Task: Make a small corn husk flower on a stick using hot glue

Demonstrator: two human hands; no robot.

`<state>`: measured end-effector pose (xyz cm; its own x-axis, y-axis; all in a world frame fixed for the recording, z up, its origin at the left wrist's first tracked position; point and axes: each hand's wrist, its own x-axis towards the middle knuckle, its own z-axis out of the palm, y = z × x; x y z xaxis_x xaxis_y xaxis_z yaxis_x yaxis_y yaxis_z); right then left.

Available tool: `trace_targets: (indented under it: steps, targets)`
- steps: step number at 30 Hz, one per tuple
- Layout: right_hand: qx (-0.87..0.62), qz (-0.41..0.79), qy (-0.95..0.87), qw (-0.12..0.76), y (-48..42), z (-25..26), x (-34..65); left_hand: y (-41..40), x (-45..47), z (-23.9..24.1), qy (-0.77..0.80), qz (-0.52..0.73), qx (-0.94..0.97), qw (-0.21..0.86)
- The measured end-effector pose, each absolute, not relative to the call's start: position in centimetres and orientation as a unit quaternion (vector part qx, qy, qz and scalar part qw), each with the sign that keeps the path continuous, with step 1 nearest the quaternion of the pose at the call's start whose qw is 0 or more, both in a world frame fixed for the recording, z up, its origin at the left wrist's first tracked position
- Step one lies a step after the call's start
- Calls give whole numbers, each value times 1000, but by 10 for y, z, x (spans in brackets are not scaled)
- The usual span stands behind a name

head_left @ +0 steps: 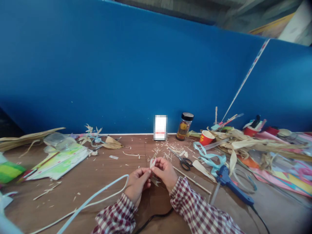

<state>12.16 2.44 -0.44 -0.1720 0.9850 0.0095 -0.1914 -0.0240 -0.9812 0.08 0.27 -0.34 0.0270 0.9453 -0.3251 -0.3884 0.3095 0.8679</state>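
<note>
Between my hands is a small, pale, petal-shaped piece of corn husk [152, 163], its tip pointing up. My right hand [167, 172] pinches it between thumb and fingers. My left hand [137, 184] is closed too, thumb and fingertips meeting at the piece's lower end, where the exact grip is partly hidden. Just beyond the right hand lie black-handled scissors [186, 163] among pale husk clippings [162, 153]. A thin stick [192, 180] rests on the table right of that hand.
A blue glue gun [234, 187] with a cord lies at right, near light-blue ribbon [212, 159], a red paper cup [206, 137] and heaped dry husks [258, 145]. A lidded jar [184, 126] stands behind. At left are a painted sheet [60, 162] and a pale cable [97, 193].
</note>
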Motion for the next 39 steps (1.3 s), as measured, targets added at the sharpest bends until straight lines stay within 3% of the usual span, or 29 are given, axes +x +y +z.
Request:
trace_targets:
  steps: [39]
  targets:
    - [-403, 600, -464, 512, 23, -2, 119, 2, 3, -3, 489, 507, 295, 645]
